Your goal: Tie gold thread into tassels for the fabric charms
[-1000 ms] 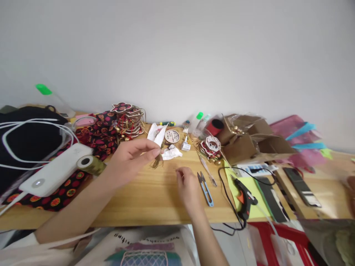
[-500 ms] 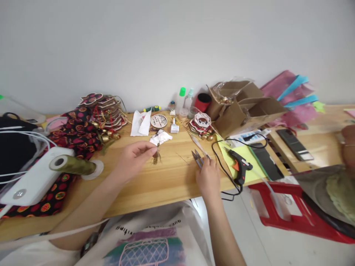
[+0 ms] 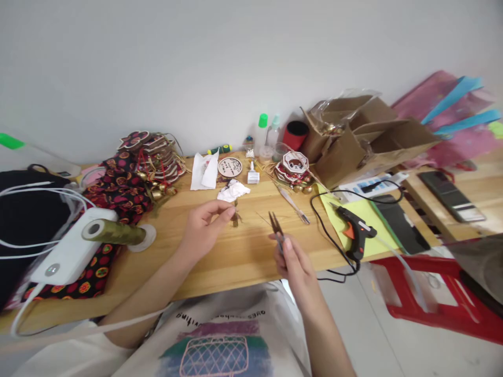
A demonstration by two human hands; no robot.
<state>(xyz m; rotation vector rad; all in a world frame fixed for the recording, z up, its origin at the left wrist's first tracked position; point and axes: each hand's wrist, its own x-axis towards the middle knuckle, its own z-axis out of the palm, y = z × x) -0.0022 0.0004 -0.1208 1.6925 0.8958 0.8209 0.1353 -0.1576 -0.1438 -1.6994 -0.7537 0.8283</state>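
Observation:
My left hand is above the middle of the wooden table, thumb and fingers pinched on a small olive-brown tassel of cord. Its frayed ends hang below the fingertips. In my right hand is a pair of thread snips, gripped with the two blades pointing up and away from me. A small gap shows between the blade tips. Crumpled white tissue lies just beyond the left fingers. A white pen rests beyond the snips.
To the right, a black glue gun with a looping cable lies on yellow paper. Cardboard boxes stand behind it. On the left are a spool of olive ribbon, a white power bank and stacked ornaments with bells.
My right hand has lifted the snips off the table and turned them toward the left hand. The left hand still pinches the tassel. The whole view has shifted slightly.

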